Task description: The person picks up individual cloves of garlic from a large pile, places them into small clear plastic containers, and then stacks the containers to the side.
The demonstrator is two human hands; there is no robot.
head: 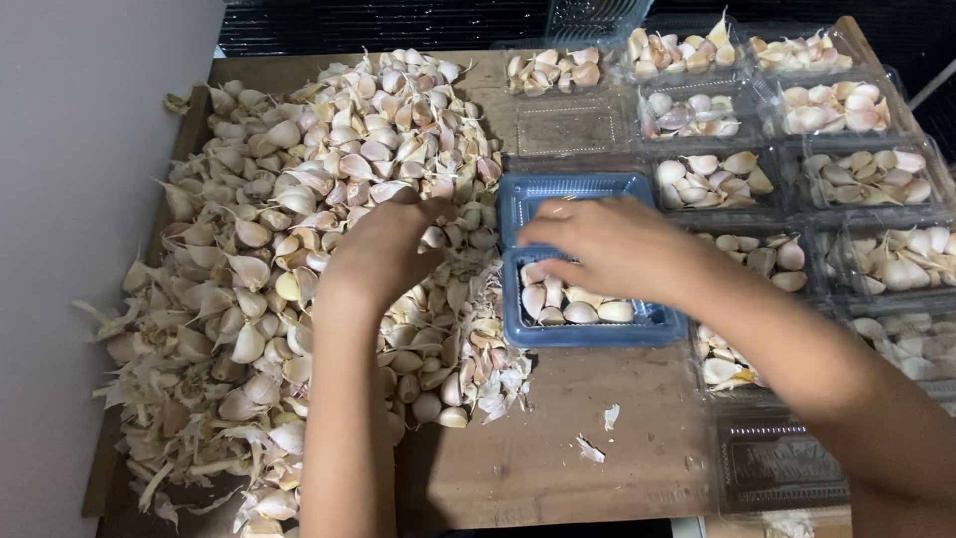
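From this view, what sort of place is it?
Likely a small produce-packing station, perhaps home-run. A big garlic clove pile covers a wooden table, clear clamshell packs stand filled, and hands fill a blue tray.

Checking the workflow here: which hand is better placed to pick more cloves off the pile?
Probably the left hand: it rests on the garlic pile, fingers among the cloves. The right hand is over the blue tray, away from the pile.
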